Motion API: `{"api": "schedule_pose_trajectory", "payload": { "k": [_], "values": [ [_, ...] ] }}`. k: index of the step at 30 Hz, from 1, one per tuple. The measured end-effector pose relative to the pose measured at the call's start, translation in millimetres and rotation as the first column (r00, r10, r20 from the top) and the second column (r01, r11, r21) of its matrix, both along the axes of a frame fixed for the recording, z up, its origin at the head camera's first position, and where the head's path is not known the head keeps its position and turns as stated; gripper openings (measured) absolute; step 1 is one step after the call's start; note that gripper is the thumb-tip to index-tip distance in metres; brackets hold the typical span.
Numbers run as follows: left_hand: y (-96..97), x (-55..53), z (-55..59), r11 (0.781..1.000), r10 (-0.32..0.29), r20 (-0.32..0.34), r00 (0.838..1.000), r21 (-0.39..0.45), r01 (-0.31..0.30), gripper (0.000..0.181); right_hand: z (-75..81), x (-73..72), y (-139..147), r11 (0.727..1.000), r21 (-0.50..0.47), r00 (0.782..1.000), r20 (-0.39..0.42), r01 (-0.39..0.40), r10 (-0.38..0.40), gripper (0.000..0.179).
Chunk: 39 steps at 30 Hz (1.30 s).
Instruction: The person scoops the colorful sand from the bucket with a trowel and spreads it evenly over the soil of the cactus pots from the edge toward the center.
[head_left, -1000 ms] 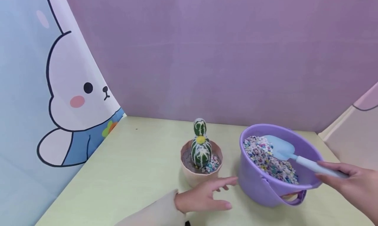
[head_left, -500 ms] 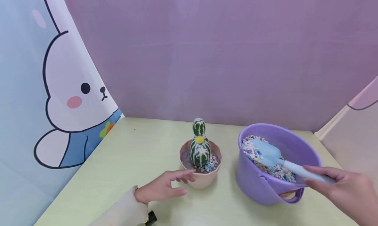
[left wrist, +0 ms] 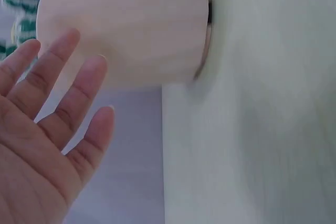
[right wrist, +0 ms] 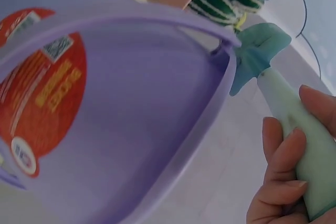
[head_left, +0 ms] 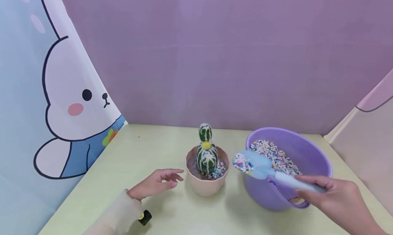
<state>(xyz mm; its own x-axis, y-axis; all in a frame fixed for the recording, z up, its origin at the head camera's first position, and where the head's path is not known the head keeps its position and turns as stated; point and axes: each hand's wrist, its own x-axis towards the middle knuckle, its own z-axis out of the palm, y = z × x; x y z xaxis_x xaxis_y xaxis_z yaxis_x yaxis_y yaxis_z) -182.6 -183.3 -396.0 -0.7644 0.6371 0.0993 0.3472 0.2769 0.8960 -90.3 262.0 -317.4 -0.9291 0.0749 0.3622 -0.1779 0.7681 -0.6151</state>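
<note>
My right hand (head_left: 336, 197) grips the handle of a light blue trowel (head_left: 261, 163). Colored pebbles (head_left: 242, 163) lie on its blade, which juts past the left rim of a purple bucket (head_left: 267, 194). More pebbles (head_left: 273, 153) fill part of that bucket. Left of it stands a peach flower pot (head_left: 205, 187) with a green, white-striped cactus (head_left: 207, 156) in grey soil; a small patch of pebbles (head_left: 218, 170) covers the soil's right side. My left hand (head_left: 156, 184) hovers just left of the pot, apart from it, its fingers relaxed, as the left wrist view also shows.
All of this stands on a pale green table (head_left: 153, 149). A purple backdrop (head_left: 215, 57) rises behind, and a cloth with a cartoon animal (head_left: 70, 91) hangs on the left. A red label (right wrist: 47, 87) marks the bucket's side.
The trowel has moved left and up from inside the bucket to above its left rim, carrying pebbles. My left hand has moved left, from in front of the pot to beside it.
</note>
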Motion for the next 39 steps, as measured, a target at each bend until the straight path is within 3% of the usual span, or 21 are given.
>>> {"api": "schedule_pose_trajectory", "payload": {
  "k": [3,7,10,15,21,28,34,39],
  "values": [
    [-5.0,-5.1,-0.5,0.999,0.042,-0.013,0.999,-0.003,-0.042,0.046,-2.2,0.5,-8,1.000,-0.011,1.000,0.003,-0.019,0.019,0.030],
    [-6.1,-14.7,-1.4,0.996,0.083,-0.111,0.990,-0.006,-0.084,0.046,-5.6,1.2,-18,0.997,-0.052,0.999,-0.008,-0.051,0.051,0.030],
    [-3.6,-22.6,-3.0,0.994,0.109,-0.186,0.976,0.005,-0.110,0.051,-9.4,1.6,-24,0.994,-0.073,0.996,-0.051,-0.077,0.073,0.030],
    [5.0,-33.6,-4.4,0.990,0.134,-0.224,0.965,-0.001,-0.138,0.069,-14.7,0.9,-35,0.987,-0.084,0.984,-0.131,-0.135,0.124,0.031],
    [21.3,-48.6,-3.0,0.990,0.126,-0.217,0.968,-0.035,-0.137,0.077,-17.2,0.8,-47,0.980,-0.081,0.977,-0.129,-0.180,0.169,0.029],
    [34.4,-69.3,-7.8,0.994,0.097,-0.107,0.989,-0.048,-0.103,0.085,-17.6,-0.6,-60,0.971,-0.024,0.967,-0.103,-0.238,0.235,0.027],
    [36.2,-74.9,-10.2,0.998,0.048,-0.043,0.998,-0.048,-0.050,0.103,-16.5,-5.4,-67,0.966,0.030,0.964,-0.055,-0.257,0.258,0.027],
    [34.4,-76.4,-11.4,0.999,0.022,-0.079,0.997,-0.037,-0.025,0.113,-10.7,-10.0,-70,0.960,0.080,0.956,-0.098,-0.268,0.275,0.026]
  ]
}}
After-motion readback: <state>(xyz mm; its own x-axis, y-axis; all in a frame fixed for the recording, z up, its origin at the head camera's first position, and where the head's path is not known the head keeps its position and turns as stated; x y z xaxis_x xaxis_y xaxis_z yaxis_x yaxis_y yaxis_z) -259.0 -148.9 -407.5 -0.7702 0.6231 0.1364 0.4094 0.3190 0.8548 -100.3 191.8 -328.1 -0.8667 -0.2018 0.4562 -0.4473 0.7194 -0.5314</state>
